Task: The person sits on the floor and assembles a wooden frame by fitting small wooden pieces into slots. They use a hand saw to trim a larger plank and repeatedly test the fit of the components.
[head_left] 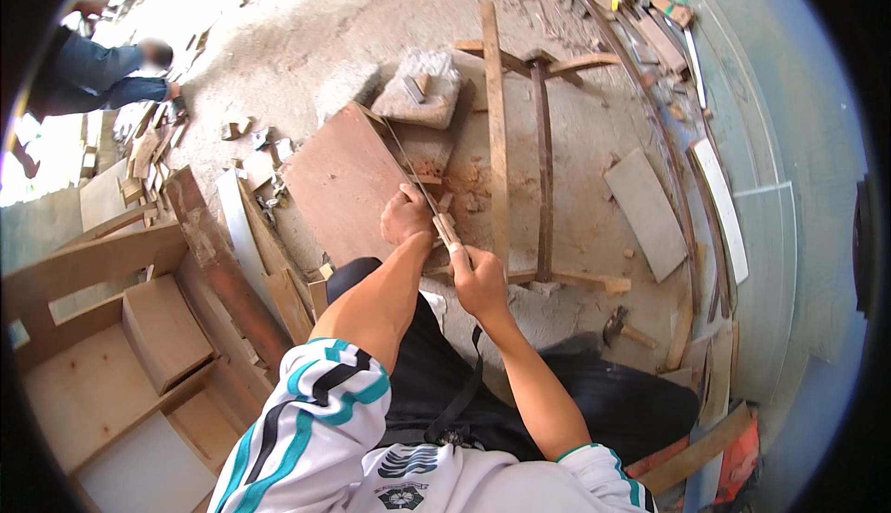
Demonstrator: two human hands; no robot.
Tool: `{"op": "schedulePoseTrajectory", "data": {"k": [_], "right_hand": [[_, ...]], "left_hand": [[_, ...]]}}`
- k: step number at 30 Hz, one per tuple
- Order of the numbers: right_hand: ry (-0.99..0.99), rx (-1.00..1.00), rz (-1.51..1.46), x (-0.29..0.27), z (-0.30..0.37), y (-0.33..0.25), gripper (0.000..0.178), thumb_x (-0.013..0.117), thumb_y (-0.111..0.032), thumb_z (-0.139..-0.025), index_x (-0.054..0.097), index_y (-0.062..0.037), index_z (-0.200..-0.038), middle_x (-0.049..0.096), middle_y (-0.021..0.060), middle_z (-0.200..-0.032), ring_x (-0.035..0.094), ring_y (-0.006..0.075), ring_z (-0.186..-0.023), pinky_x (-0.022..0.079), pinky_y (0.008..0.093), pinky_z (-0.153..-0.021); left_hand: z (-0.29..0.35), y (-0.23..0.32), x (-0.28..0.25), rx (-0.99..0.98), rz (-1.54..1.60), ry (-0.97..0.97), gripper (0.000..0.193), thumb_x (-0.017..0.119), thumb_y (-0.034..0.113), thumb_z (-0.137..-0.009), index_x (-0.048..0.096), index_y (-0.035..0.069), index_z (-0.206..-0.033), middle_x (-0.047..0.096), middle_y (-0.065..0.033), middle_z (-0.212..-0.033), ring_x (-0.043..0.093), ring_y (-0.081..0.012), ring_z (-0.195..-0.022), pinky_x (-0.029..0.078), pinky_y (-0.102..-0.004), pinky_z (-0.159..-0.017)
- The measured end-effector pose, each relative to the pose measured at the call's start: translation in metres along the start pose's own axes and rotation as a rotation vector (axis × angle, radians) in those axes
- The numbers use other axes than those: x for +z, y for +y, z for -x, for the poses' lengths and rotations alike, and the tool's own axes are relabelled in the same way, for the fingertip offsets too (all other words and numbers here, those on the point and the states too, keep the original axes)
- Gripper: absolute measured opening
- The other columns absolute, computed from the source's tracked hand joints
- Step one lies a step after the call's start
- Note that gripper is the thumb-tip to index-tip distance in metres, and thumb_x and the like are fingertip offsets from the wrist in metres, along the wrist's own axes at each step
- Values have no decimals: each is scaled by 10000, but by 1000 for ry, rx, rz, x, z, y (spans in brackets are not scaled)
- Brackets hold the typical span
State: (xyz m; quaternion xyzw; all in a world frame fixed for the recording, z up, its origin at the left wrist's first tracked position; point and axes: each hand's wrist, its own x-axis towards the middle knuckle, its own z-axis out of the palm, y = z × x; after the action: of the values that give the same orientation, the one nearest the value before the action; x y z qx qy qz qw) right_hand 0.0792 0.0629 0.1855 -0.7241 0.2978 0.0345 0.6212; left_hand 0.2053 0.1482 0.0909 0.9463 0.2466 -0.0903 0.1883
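Note:
A long thin metal blade with a pale wooden handle (445, 229) is in my right hand (480, 281), whose fingers are wrapped round the handle. The blade runs up and away along the right edge of a reddish-brown board (339, 174). My left hand (406, 214) is closed at that same edge, close beside the blade, with its fingers curled over the board. My wrists are close together. Beyond the board lies a plastic-wrapped block (422, 88) with small wood offcuts on top. Sawdust (473, 193) and small chips lie right of the blade.
A wooden frame (543, 169) of bars stands right of my hands. A hammer (636, 331) and flat board (645, 211) lie farther right. Wooden cabinet parts (111, 364) and a rusty beam (218, 258) crowd the left. Another person (102, 72) is at far left.

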Motion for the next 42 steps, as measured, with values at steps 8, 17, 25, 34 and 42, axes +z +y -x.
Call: {"op": "schedulePoseTrajectory", "data": {"k": [8, 17, 25, 34, 42], "right_hand": [[5, -87, -42, 4, 1, 19, 510, 510, -349, -995, 627, 29, -674, 538, 109, -541, 546, 214, -543, 423, 381, -570], [-17, -51, 52, -32, 76, 18, 493, 541, -378, -974, 651, 27, -717, 578, 143, -593, 599, 256, -602, 453, 393, -616], [8, -7, 60, -35, 97, 22, 482, 559, -391, -960, 661, 19, -731, 604, 183, -621, 636, 304, -637, 474, 405, -652], [34, -30, -38, -35, 93, 26, 481, 561, -368, -965, 613, 25, -691, 531, 69, -570, 513, 154, -566, 401, 343, -564], [-1, 96, 19, -56, 132, -5, 491, 542, -384, -973, 633, 38, -740, 592, 215, -628, 598, 354, -593, 463, 422, -606]], "left_hand": [[8, 12, -12, -21, 10, 32, 515, 417, 452, -969, 795, 105, -925, 744, -180, -974, 716, -390, -937, 547, -493, -856], [7, 8, -18, -34, 87, 31, 503, 441, 446, -955, 794, 87, -946, 744, -204, -956, 719, -404, -939, 560, -513, -836], [1, 3, -8, 15, 90, 27, 500, 454, 455, -948, 791, 86, -939, 743, -204, -958, 722, -398, -920, 563, -515, -822], [1, 9, -9, 41, 64, 57, 488, 463, 463, -936, 793, 103, -943, 741, -209, -951, 715, -420, -921, 561, -526, -820], [-3, 4, -15, 69, 48, 17, 492, 456, 455, -942, 789, 94, -956, 742, -208, -973, 717, -406, -940, 559, -509, -847]]}}
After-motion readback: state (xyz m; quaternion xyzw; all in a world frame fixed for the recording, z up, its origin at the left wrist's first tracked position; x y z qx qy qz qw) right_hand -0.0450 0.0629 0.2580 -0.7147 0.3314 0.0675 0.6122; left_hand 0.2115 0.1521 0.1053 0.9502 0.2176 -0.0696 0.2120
